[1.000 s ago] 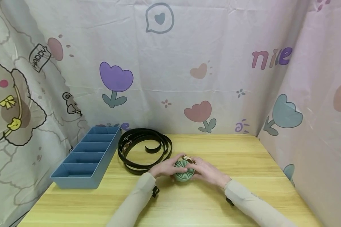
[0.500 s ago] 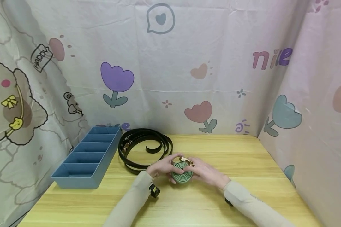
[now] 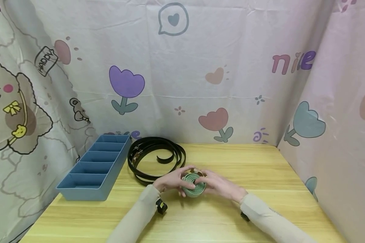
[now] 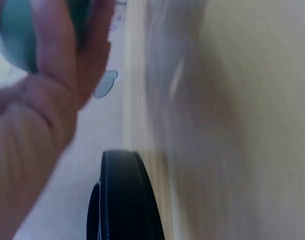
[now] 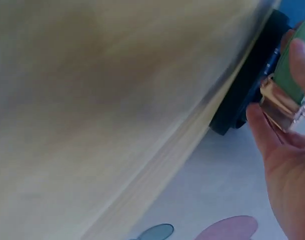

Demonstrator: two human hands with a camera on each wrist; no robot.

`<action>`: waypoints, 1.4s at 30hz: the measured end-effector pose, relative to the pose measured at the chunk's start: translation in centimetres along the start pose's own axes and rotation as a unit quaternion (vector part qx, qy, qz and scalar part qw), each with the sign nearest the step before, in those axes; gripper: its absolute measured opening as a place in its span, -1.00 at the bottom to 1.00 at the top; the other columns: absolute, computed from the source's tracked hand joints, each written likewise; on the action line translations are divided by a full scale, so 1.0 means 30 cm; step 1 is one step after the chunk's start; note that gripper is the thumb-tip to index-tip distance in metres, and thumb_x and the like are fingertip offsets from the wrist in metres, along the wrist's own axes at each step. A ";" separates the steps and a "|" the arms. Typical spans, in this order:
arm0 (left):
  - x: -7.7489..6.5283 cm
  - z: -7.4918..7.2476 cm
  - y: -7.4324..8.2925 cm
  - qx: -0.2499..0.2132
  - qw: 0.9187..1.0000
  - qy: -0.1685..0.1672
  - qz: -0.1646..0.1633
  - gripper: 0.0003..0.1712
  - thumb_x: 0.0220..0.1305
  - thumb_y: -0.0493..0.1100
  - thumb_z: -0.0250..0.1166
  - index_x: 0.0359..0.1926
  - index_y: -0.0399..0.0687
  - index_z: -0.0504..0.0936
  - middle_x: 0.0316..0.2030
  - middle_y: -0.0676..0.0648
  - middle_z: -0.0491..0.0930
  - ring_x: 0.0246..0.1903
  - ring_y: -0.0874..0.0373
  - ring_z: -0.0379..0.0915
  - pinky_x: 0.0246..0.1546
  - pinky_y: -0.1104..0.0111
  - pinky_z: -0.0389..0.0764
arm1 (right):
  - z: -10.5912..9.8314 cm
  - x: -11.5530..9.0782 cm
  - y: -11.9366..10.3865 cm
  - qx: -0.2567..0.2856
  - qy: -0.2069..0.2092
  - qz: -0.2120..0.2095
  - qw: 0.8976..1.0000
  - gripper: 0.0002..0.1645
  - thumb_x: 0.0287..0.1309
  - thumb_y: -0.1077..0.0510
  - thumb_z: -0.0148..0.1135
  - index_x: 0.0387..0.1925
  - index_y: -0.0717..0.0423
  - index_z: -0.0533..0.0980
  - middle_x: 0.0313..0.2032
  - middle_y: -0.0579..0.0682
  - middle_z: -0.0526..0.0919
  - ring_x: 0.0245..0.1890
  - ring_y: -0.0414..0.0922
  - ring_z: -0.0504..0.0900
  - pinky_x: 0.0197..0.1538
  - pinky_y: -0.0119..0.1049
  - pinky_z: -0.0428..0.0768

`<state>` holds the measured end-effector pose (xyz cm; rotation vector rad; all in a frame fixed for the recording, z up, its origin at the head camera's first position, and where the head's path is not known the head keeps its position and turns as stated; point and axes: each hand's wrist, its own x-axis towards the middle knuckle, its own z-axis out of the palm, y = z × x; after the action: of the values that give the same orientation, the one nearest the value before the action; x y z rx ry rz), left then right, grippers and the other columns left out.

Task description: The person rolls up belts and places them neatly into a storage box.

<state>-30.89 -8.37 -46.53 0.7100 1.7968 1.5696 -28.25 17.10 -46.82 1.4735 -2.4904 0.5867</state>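
Note:
Both hands hold a green belt (image 3: 194, 191) rolled into a tight spiral, its coiled edge facing up toward the head camera. My left hand (image 3: 171, 180) grips the roll from the left, thumb across its top edge. From the right, my right hand (image 3: 222, 186) grips it, thumb near the centre of the spiral. A shiny gold buckle (image 5: 281, 105) sits on the outside of the roll, between the right fingers in the right wrist view. In the left wrist view the fingers wrap the green roll (image 4: 17, 35), partly out of frame.
Loosely coiled black belts (image 3: 146, 178) lie behind and left of the hands, near the left forearm. A blue tray (image 3: 85, 194) with several compartments stands along the table's left side. A patterned curtain (image 3: 182, 67) rises behind the wooden table (image 3: 246, 158).
Both hands and the rolled green belt have shifted slightly left and nearer the person. The left thumb has moved over the spiral. The black belts and tray stay in place.

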 end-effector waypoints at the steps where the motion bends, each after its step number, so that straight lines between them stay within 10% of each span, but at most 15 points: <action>1: -0.004 -0.003 0.002 0.006 1.000 -0.008 0.009 -0.05 0.11 -0.18 0.48 0.44 0.26 0.18 0.14 -0.20 0.44 -0.22 -0.01 0.63 -0.29 0.13 0.69 | -0.002 -0.001 -0.003 0.032 -0.006 0.021 0.999 -0.36 0.05 0.11 0.43 0.19 -0.20 0.44 0.29 0.05 0.40 0.23 -0.01 0.46 0.20 -0.01 0.51; 6: -0.012 -0.005 0.019 0.037 0.998 -0.013 0.049 0.13 0.04 -0.12 0.52 0.52 0.19 0.03 0.21 -0.14 0.35 0.03 0.04 0.48 0.03 0.21 0.57 | -0.017 0.005 -0.017 0.194 -0.021 0.119 0.974 -0.40 0.14 0.06 0.37 0.21 -0.17 0.40 0.24 0.00 0.42 0.18 -0.02 0.48 0.18 -0.12 0.54; 14: 0.005 0.013 0.032 0.072 0.991 0.047 0.102 -0.34 0.19 0.04 0.35 0.29 0.09 0.40 0.03 -0.11 0.49 -0.09 0.10 0.48 -0.07 0.19 0.58 | -0.013 0.015 -0.010 0.332 -0.005 0.141 0.933 -0.43 0.21 0.16 0.30 0.23 0.04 0.35 0.35 0.17 0.09 0.14 0.16 0.48 0.15 -0.30 0.54; 21: 0.006 0.032 0.045 0.099 0.979 0.145 0.104 -0.57 0.25 0.06 0.32 0.02 -0.06 0.48 -0.20 -0.08 0.49 -0.28 0.15 0.42 -0.21 0.13 0.58 | -0.013 0.041 -0.010 0.303 -0.002 0.125 0.945 -0.41 0.34 0.10 0.17 0.35 0.02 0.29 0.34 0.13 0.24 0.14 0.16 0.54 0.14 -0.30 0.56; 25: -0.006 0.046 0.073 0.173 0.952 0.236 0.090 -0.52 0.15 0.15 0.39 -0.03 0.04 0.49 -0.22 -0.06 0.51 -0.28 0.13 0.44 -0.32 0.25 0.57 | -0.015 0.052 -0.014 0.230 0.021 0.136 0.963 -0.42 0.40 0.05 0.10 0.39 0.00 0.28 0.32 0.06 0.39 0.21 0.05 0.50 0.15 -0.19 0.56; 29: -0.024 0.040 0.116 0.275 0.904 0.320 0.068 -0.44 0.00 0.28 0.44 -0.06 0.16 0.50 -0.20 -0.04 0.50 -0.27 0.11 0.44 -0.40 0.32 0.54 | -0.023 0.056 0.001 0.117 0.068 0.168 0.977 -0.51 0.36 0.03 0.16 0.28 -0.03 0.44 0.24 -0.04 0.53 0.22 -0.04 0.51 0.19 -0.05 0.52; 35: -0.073 -0.013 0.159 0.381 0.828 0.410 0.031 -0.33 -0.12 0.35 0.45 -0.04 0.15 0.51 -0.13 -0.14 0.40 -0.32 0.05 0.37 -0.45 0.37 0.45 | -0.041 0.037 0.054 -0.041 0.112 0.234 0.965 -0.67 0.29 0.08 0.24 0.06 0.02 0.60 0.07 -0.01 0.66 0.11 0.01 0.61 0.17 0.03 0.52; 42: -0.154 -0.093 0.184 0.419 0.803 0.423 0.005 -0.27 -0.12 0.33 0.46 0.01 0.09 0.50 -0.07 -0.22 0.33 -0.37 0.01 0.39 -0.55 0.39 0.46 | -0.082 -0.011 0.131 -0.121 0.130 0.277 0.944 -0.68 0.25 0.09 0.28 -0.01 0.12 0.62 0.00 0.11 0.69 0.03 0.11 0.64 0.08 0.07 0.56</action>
<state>-30.08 -12.85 -40.29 0.3554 3.2487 1.0746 -31.61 20.10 -45.64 0.5578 -2.6292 0.4900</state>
